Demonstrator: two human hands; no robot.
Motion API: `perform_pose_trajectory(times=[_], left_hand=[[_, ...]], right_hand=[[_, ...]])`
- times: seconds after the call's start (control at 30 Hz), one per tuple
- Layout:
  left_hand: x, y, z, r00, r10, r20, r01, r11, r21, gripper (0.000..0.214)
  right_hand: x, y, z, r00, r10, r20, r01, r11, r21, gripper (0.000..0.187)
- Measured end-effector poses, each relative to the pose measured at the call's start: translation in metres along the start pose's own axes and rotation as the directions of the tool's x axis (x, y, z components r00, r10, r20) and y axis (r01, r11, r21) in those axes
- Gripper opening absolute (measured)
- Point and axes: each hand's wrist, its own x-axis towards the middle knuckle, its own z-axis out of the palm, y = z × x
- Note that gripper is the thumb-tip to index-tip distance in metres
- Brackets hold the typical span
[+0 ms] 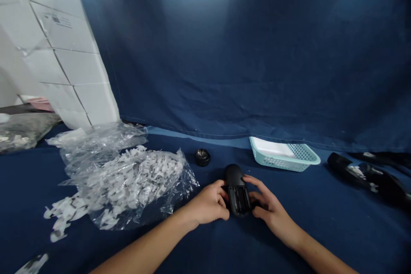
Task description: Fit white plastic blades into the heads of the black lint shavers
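Note:
Both my hands hold a black oblong plastic device (236,188) just above the blue cloth. Its open recessed compartment faces up toward me. My left hand (208,203) grips its left side with curled fingers. My right hand (268,205) closes on its right side, the fingers reaching along the edge. A small round black cap (202,156) lies on the cloth a little beyond my left hand.
A clear plastic bag of several small white parts (128,180) spreads out at the left. A light teal basket (284,154) stands behind my right hand. More black devices (369,175) lie at the right. White boxes (64,51) stack up at the far left; a blue cloth backdrop (250,51) hangs behind.

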Motion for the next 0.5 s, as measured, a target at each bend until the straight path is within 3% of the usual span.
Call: perform_pose_trajectory(times=[0.33,0.5], left_hand=[[0.005,0.001,0.005,0.994,-0.016,-0.106,0.011,0.998,-0.056,0.013],[0.012,-0.004,0.006,0.987,-0.019,-0.157,0.009,0.998,-0.063,0.021]], right_hand=[[0.007,0.012,0.001,0.988,0.026,-0.153,-0.030,0.999,-0.021,0.034],[0.016,0.020,0.002,0.971,0.023,-0.239,-0.038,0.998,-0.055,0.031]])
